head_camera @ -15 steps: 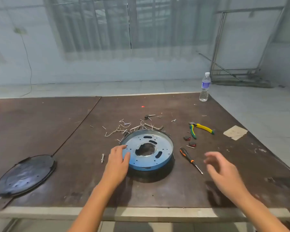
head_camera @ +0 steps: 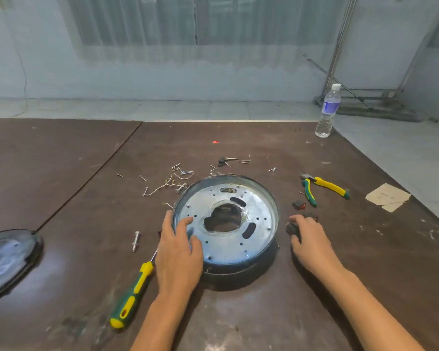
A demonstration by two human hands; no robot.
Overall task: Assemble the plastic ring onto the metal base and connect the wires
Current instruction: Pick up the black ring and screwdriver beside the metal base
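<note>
The round metal base (head_camera: 251, 224), a shiny plate with a ragged centre hole and slots, sits in a dark rim (head_camera: 238, 277) mid-table. My left hand (head_camera: 179, 249) lies over its left edge, fingers spread on the plate and holding nothing. My right hand (head_camera: 309, 239) is on the table just right of the base, fingers curled around a small dark object (head_camera: 291, 229) that is mostly hidden. I cannot make out any wires.
A green-yellow screwdriver (head_camera: 133, 292) lies left of my left forearm, with a bolt (head_camera: 136, 240) above it. Loose screws and metal clips (head_camera: 175, 178) are scattered behind the base. Pliers (head_camera: 322, 187), a small red-black part (head_camera: 298, 205), paper (head_camera: 387, 197), a bottle (head_camera: 327, 112) and a black round cover (head_camera: 8, 259) are here too.
The view has come closer and lower. My right hand dropped from mid-air onto the table beside the base and closed on a dark object. My left hand slid further onto the plate.
</note>
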